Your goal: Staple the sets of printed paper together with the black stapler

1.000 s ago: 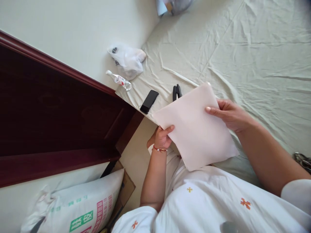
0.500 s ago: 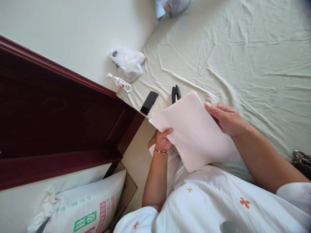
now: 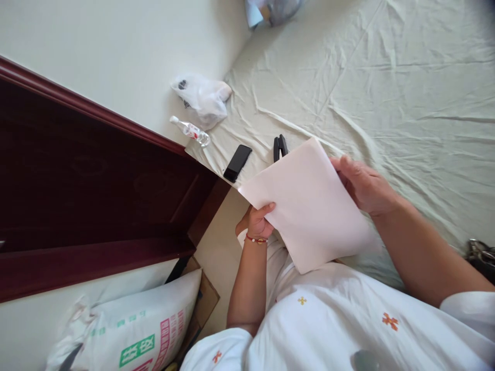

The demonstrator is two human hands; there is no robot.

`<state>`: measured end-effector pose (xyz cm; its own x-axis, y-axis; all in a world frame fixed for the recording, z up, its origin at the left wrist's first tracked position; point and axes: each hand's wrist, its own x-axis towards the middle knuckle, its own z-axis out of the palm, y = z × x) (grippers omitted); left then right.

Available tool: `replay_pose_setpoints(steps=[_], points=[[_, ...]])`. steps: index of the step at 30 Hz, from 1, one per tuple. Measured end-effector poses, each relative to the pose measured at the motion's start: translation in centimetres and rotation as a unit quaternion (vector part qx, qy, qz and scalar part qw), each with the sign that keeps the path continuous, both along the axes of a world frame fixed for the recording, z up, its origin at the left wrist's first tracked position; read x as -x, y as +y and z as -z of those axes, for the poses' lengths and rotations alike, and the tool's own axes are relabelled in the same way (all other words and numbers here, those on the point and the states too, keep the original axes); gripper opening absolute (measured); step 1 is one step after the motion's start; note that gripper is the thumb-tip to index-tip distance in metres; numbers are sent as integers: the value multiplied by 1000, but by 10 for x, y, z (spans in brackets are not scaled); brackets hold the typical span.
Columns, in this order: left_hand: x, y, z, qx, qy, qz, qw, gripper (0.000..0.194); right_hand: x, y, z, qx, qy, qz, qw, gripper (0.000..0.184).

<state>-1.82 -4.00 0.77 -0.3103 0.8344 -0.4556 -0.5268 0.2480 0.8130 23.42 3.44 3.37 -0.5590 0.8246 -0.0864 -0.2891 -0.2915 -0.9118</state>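
Observation:
A pale white sheet of paper (image 3: pixel 305 206), perhaps more than one sheet, is held tilted above my lap. My left hand (image 3: pixel 261 220) grips its left edge, thumb on top and fingers hidden underneath. At the upper right edge, my right hand (image 3: pixel 365 185) touches the paper with extended fingers, some tucked behind the edge; its thumb is raised off the sheet. A black stapler (image 3: pixel 280 148) lies just beyond the paper's top edge, its near end covered. To its left, a black phone (image 3: pixel 237 163) rests on the bed sheet.
A clear bottle (image 3: pixel 190 131) lies near the wall beside a white plastic bag (image 3: pixel 203 100). Wrinkled pale green bed sheet (image 3: pixel 386 103) spreads to the right. A dark red wooden board (image 3: pixel 96 170) stands at left, above a printed white sack (image 3: pixel 135 319). Another bag (image 3: pixel 284 10) sits at the far end.
My right hand has shifted slightly up along the paper's edge, its thumb now off the sheet. The paper's upper corner has moved up and right. My left hand stays put.

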Motion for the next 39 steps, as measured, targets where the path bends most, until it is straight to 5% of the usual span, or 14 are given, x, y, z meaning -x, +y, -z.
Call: replay_pose_setpoints(steps=[6,13,19,25,28,33,36,39], points=[[0,-7,-7,-35,54,48,997,80,-13,4,2,74,-30,-60,995,41],[-10,-1,-10,-35,68,85,993,62,-17,4,21,144,-74,-28,986,40],[-17,8,-8,-60,92,164,980,52,-15,22,4,9,-89,168,982,34],[-12,24,-22,-163,181,98,965,72,-8,42,-44,-225,-63,223,946,21],[-2,35,-5,-187,233,127,946,71,-3,42,-44,-203,-91,217,950,20],[1,39,29,-142,243,173,944,52,-4,42,-18,-128,-123,157,971,22],[-6,31,23,-116,181,171,962,43,-13,43,-14,-146,-120,169,967,25],[-15,14,15,-51,70,189,978,58,-23,40,-14,-94,-145,148,974,34]])
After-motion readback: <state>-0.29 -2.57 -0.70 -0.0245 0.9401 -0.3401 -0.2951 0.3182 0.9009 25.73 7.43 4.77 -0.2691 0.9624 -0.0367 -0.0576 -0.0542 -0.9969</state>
